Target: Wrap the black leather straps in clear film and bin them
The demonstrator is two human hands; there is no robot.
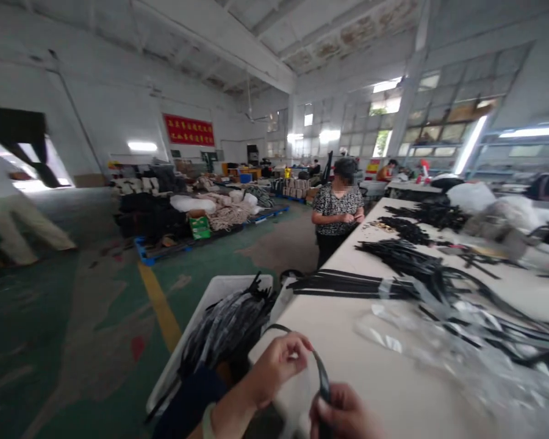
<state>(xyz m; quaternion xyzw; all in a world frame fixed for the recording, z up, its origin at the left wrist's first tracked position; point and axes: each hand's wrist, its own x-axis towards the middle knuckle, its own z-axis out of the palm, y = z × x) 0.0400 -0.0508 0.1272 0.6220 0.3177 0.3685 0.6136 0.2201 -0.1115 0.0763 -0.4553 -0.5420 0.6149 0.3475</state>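
My left hand [281, 363] is closed in a pinch at the near corner of the table, its fingertips at the upper part of a black strap [322, 373]. Lower and to the right, my right hand [345, 411] grips the same strap, thumb on top; the hand is somewhat blurred. Between the hands the strap bows in a short curve, and a dark strap piece shows behind my left fingers. Some translucent plastic [302, 390] hangs below my left hand. Beside my left arm stands a white bin [217, 283] full of black straps [229, 323], some apparently in clear wrapping.
On the white table [329, 341] lie bundled black straps [348, 283], clear plastic bags [462, 360] and small brass-coloured pieces [380, 225]. A co-worker [336, 204] stands at the table's far left side. Pallets of piled goods [224, 210] stand on the floor.
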